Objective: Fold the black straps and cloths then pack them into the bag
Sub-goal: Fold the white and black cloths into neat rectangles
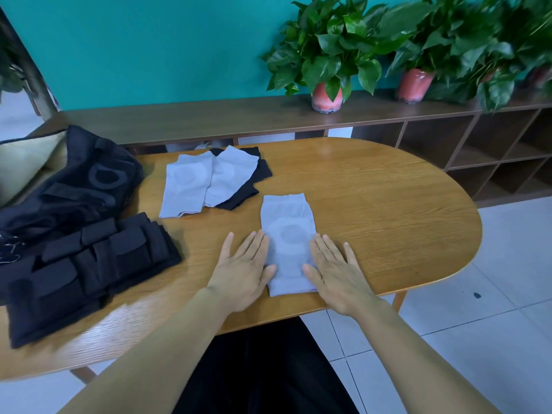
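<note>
Between the two hands lies a grey cloth (288,243), flat on the desk (388,204) and running lengthwise away from the person, its near end just short of the desk's near edge. It looks thin, soft and light, a knit sleeve with a round patch at its middle; I'd judge it will flop and crease easily, so it wants taking by its near corners or its long side edges, not the centre.

Left hand (245,270) is spread flat, fingers straight, its thumb and inner fingers resting on the cloth's left edge. Right hand (334,270) mirrors it, flat and open, thumb touching the right edge. Neither grips anything; both just press or smooth.

Further out, beyond the left hand, two more grey cloths (206,180) lie overlapping on top of a black cloth (254,177), well apart from the fingers. Those would handle the same way, limp and weightless.

Off to the left of the left hand sits a stack of black straps (89,270), thicker and stiffer by the look of them, probably heavier. Behind them slumps the black bag (83,180), soft-sided, its opening hard to make out from here.
</note>
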`<state>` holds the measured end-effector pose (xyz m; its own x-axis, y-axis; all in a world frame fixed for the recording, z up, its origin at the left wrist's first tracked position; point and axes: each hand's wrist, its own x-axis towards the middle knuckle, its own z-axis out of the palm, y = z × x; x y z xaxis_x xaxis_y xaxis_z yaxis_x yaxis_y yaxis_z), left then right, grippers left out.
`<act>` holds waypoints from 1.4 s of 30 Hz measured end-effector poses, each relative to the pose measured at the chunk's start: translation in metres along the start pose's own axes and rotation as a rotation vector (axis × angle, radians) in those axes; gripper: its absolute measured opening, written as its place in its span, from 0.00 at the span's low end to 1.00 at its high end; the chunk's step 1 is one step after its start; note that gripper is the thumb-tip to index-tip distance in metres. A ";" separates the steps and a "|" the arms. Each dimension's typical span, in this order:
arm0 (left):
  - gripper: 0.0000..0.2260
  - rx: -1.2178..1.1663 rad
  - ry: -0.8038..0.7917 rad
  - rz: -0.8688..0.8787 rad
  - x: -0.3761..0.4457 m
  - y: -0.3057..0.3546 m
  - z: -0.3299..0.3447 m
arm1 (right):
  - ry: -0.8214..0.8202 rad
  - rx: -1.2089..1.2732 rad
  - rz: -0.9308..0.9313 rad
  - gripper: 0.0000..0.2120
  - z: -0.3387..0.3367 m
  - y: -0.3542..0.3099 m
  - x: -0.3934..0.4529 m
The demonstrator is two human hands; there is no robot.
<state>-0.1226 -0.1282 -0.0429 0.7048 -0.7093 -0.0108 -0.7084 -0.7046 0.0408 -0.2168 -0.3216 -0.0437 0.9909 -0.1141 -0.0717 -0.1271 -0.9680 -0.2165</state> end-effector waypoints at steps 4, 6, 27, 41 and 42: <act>0.25 -0.144 0.327 0.165 -0.009 0.003 -0.005 | 0.317 0.102 -0.067 0.35 -0.004 -0.001 -0.014; 0.19 -0.179 0.310 0.246 -0.012 0.007 -0.007 | 0.443 0.075 -0.137 0.23 -0.003 -0.004 -0.021; 0.05 -0.810 0.056 -0.091 -0.007 0.012 -0.023 | 0.377 0.364 0.070 0.11 0.002 -0.005 -0.023; 0.15 -0.776 0.231 -0.365 0.015 0.021 -0.011 | 0.344 0.474 0.419 0.12 -0.012 -0.016 0.014; 0.16 -0.731 0.227 -0.378 0.017 0.022 -0.012 | 0.342 0.457 0.436 0.12 -0.013 -0.017 0.016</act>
<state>-0.1258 -0.1559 -0.0306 0.9349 -0.3522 0.0440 -0.2772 -0.6471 0.7102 -0.1978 -0.3100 -0.0289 0.7945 -0.6053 0.0479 -0.4467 -0.6361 -0.6291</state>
